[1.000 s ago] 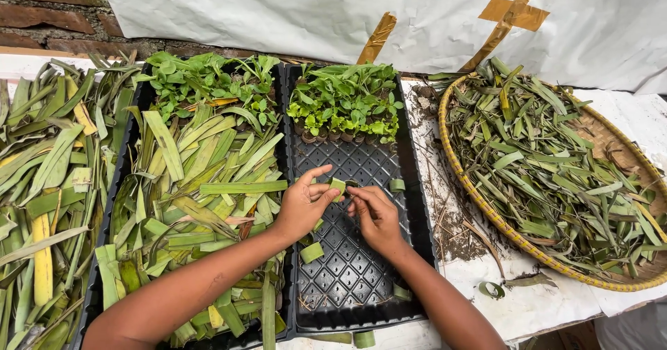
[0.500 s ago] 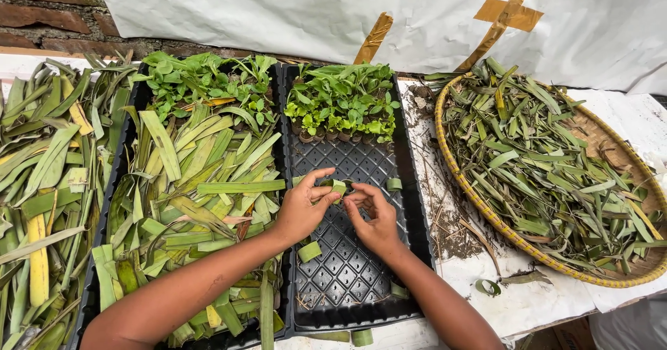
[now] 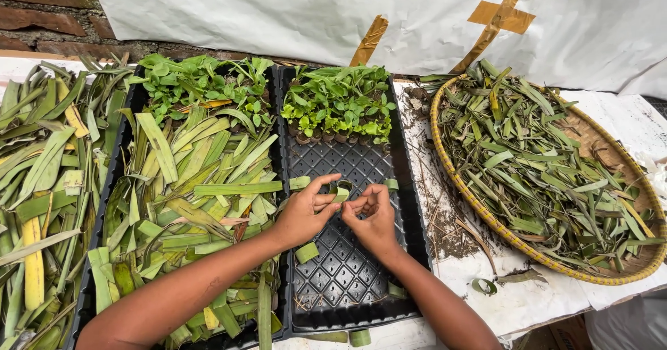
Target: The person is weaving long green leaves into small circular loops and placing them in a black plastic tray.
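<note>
Left hand [image 3: 306, 214]: above the right tray, thumb and fingers pinching one end of a small leaf strip [image 3: 341, 192].
Right hand [image 3: 374, 214]: just beside the left one, fingertips pressed on the other end of the same strip; both hands seem to curl it into a ring.
Leaf strip: in the air between the two hands, over the bare middle of the right tray [image 3: 347, 280].
Done: only the far rows of this tray are filled, with seedlings [image 3: 338, 103] in small leaf cups.
Left: most of the grid is bare; a few curled pieces [image 3: 306, 252] lie loose on it.
Supply: the left tray [image 3: 110, 204] holds many cut leaves, with seedlings at its far end.
Basket [image 3: 479, 211]: at the right, full of dry leaf scraps.
Surface: a table under white sheet [image 3: 486, 287], with soil spilled on it.
Room: brick wall and white taped cover [image 3: 292, 10] behind.
</note>
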